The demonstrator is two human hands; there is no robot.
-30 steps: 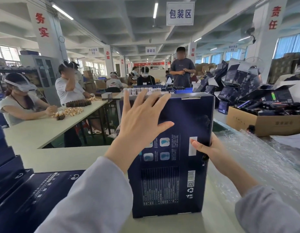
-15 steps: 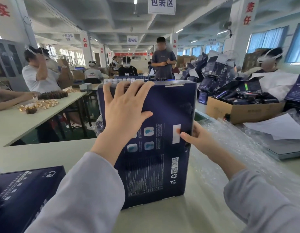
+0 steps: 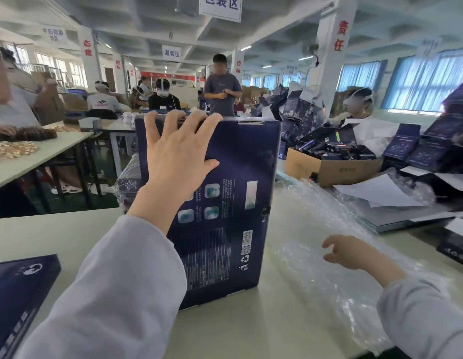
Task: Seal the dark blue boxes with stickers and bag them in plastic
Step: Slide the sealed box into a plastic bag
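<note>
The dark blue box [image 3: 225, 203] stands upright on the bench [image 3: 43, 234]. The left hand [image 3: 178, 156] steadies it, fingers [image 3: 173, 125] spread flat up to its top edge. The right hand [image 3: 347, 252], loosely curled and empty, hovers over the clear plastic bags [image 3: 316, 208] at right. Keep the box braced while picking one bag.

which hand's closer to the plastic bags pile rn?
Right. The right hand is over the plastic bags, loosely curled, holding nothing. The left hand rests on the upright dark blue box, left of them.
</note>
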